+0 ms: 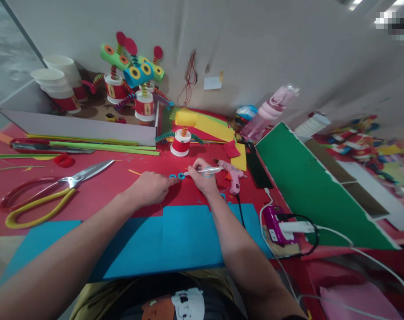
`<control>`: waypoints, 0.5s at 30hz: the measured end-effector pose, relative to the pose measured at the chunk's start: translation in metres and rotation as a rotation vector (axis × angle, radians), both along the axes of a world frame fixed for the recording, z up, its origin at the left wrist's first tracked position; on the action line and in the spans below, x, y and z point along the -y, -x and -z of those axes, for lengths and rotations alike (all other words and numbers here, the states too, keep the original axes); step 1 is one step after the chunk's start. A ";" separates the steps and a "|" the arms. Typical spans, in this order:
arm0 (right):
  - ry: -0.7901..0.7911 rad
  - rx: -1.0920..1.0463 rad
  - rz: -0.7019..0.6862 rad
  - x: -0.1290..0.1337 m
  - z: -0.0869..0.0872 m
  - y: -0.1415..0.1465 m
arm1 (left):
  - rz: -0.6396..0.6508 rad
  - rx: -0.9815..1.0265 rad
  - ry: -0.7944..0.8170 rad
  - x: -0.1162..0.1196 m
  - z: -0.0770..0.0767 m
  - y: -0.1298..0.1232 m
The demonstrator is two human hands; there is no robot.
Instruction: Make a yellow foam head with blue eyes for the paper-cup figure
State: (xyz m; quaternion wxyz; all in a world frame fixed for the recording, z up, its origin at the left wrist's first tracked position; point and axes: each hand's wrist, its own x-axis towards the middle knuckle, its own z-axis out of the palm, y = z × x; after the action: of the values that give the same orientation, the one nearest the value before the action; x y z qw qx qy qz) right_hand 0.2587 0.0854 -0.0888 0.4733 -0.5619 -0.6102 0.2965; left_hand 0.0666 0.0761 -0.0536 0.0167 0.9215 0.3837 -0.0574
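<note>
Two small blue rings lie on the red table in front of me, and my left hand [151, 188] rests beside them with its index finger stretched toward the right blue ring [181, 176]. A slim clear pen [208, 170] is gripped in my right hand [204, 178], its tip at that same ring. Right of this hand lies a pink glue gun [234, 176]. Just behind the hands stands a red and white paper cup figure [180, 144] with green coiled arms and a yellow tube on top.
Large scissors [71, 181] lie at the left. Blue sheets [185, 240] line the front edge. Finished cup figures [144, 106] stand behind a low board. At the right are a phone [258, 168], a purple power strip [276, 226], cables and a green panel [309, 195].
</note>
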 end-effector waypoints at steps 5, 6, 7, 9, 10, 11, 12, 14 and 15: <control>-0.009 -0.006 -0.008 0.000 -0.001 0.000 | -0.005 -0.002 0.007 0.000 0.000 -0.001; -0.012 -0.007 0.001 0.000 -0.001 0.000 | -0.007 -0.002 0.013 0.000 0.000 -0.001; -0.012 -0.007 0.005 0.000 -0.002 0.000 | -0.009 -0.003 0.020 0.000 0.000 -0.001; -0.004 -0.003 -0.007 0.001 -0.002 0.000 | -0.014 -0.004 0.030 0.000 0.000 -0.001; 0.005 -0.002 -0.021 0.001 -0.002 0.000 | -0.016 -0.003 0.033 0.000 0.000 0.000; 0.017 -0.003 -0.032 0.001 -0.003 0.000 | -0.018 -0.001 0.034 -0.001 0.000 0.000; 0.027 -0.006 -0.036 0.001 -0.003 0.000 | -0.019 0.002 0.033 -0.001 0.000 0.000; 0.032 -0.014 -0.029 0.002 -0.003 0.000 | -0.021 0.009 0.030 0.000 0.000 0.000; 0.027 -0.015 -0.023 0.002 -0.003 0.000 | -0.022 0.010 0.029 0.000 0.000 0.000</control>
State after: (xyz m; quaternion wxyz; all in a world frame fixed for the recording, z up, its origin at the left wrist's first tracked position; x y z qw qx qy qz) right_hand 0.2591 0.0838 -0.0859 0.4667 -0.5590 -0.6091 0.3141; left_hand 0.0664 0.0763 -0.0537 0.0327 0.9172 0.3927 -0.0584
